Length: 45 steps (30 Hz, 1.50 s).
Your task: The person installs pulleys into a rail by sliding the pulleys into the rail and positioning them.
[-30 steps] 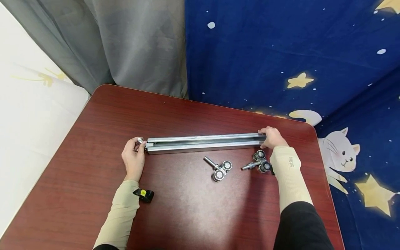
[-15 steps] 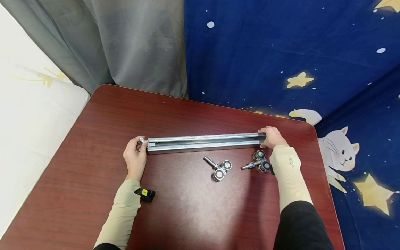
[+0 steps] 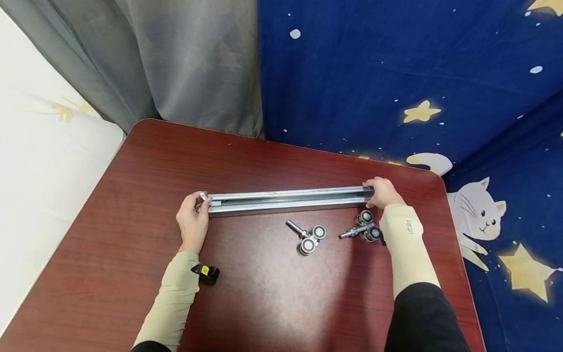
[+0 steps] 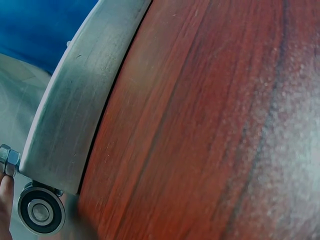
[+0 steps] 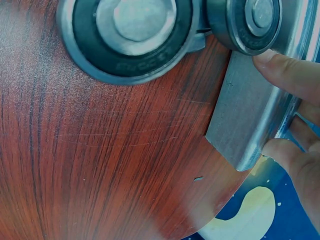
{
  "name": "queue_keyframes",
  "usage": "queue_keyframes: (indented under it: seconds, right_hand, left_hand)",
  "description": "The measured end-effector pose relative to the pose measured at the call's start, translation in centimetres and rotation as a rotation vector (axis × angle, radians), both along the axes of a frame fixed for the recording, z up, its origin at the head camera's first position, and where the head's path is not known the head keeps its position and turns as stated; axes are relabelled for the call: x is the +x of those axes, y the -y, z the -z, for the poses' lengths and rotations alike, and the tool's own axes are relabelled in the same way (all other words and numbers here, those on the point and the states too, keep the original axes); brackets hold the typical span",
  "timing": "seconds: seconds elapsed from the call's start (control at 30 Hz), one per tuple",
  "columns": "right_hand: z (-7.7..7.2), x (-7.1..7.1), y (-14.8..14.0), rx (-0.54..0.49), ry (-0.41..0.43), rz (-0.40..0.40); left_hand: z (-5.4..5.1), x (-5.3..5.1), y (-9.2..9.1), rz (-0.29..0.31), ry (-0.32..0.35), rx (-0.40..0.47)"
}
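A metal channel track [image 3: 272,207] lies across the table with its slot facing up. At its left end my left hand [image 3: 193,225] pinches a roller trolley by its bolt [image 3: 203,196]. In the left wrist view one wheel [image 4: 41,212] of that trolley shows just outside the track end, and a nut [image 4: 9,160] sits above a fingertip. A pale part of the trolley appears inside the slot. My right hand [image 3: 384,193] grips the track's right end, thumb and fingers on its sides. Two more roller trolleys lie in front: one [image 3: 308,245] near the middle, another [image 3: 373,234] by the right wrist.
The red-brown wooden table [image 3: 246,303] has rounded far corners. A grey curtain [image 3: 202,63] and a blue star-printed cloth [image 3: 343,73] hang behind it. White fabric [image 3: 48,161] is at the left. A black strap device [image 3: 208,274] sits on the left wrist.
My left hand has moved slightly right, with the trolley's bolt now close against the track end. The right hand, the track and the two loose trolleys look unmoved.
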State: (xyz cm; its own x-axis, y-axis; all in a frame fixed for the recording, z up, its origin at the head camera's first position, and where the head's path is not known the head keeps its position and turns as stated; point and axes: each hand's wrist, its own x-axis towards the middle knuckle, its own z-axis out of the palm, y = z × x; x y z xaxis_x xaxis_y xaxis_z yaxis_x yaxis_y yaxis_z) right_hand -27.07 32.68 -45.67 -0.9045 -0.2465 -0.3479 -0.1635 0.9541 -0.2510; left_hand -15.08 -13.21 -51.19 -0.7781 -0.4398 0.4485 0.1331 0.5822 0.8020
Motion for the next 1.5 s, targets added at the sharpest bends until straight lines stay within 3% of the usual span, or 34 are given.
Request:
queue_keyframes:
  seconds: [1.5]
  right_hand:
    - [-0.2,0.1,0.1,-0.005,-0.008,-0.013]
  left_hand:
    - [-0.1,-0.6,-2.1,0.077,-0.008,-0.002]
